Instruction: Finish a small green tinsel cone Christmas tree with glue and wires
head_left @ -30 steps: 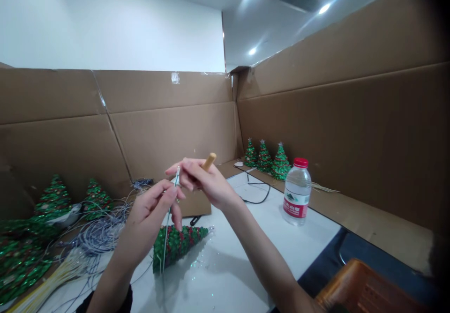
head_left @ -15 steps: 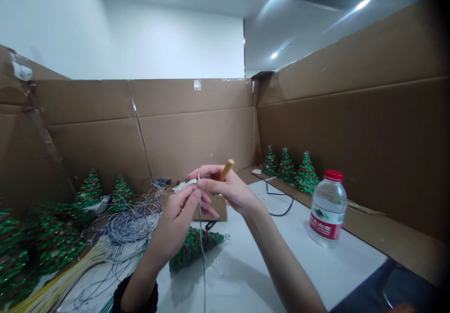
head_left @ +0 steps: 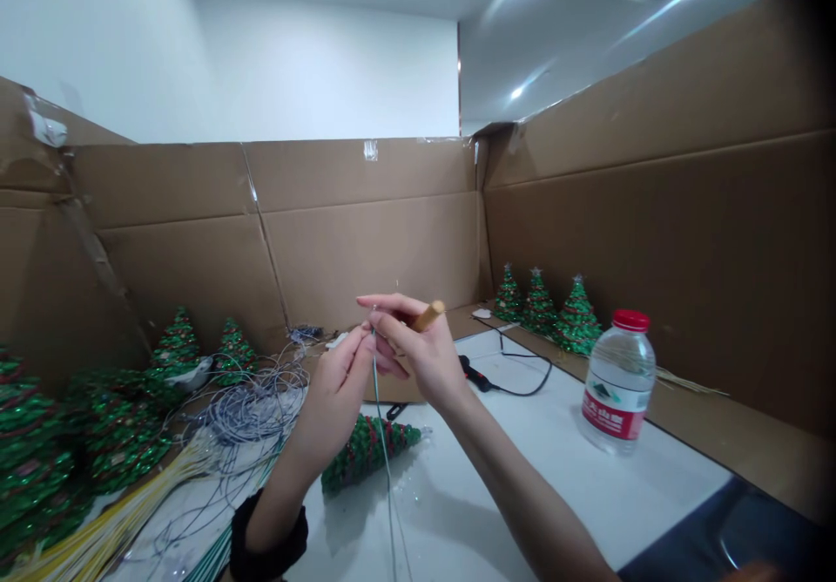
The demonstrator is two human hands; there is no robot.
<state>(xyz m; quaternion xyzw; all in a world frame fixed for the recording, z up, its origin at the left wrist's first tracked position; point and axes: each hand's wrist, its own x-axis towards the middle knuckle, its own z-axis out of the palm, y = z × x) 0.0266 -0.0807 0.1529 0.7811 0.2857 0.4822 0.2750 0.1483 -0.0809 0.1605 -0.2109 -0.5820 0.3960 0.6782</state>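
My left hand (head_left: 338,382) pinches a thin green cord (head_left: 385,456) between thumb and fingertips; the cord hangs down towards the table's front. Right against it, my right hand (head_left: 423,348) is closed round a tool with a light wooden handle (head_left: 429,315), whose handle end sticks up past the thumb. The tool's working end is hidden by the fingers. The right thumb and index meet at the cord's upper end, where something small and clear or pale shows. Beneath the hands, a small green tinsel Christmas tree (head_left: 369,456) with red garland lies on its side.
At left are more tinsel trees (head_left: 117,434), tangled grey wire (head_left: 252,408) and yellow strands (head_left: 131,512). Three small trees (head_left: 539,303), a red-capped water bottle (head_left: 617,386) and a black corded tool (head_left: 475,375) are at right. Cardboard walls (head_left: 372,233) surround the white table.
Both hands stay together, and the wooden handle has tipped lower to the right. The pale tip above the fingers shows less. The view has shifted slightly, revealing the black corded tool behind the right wrist.
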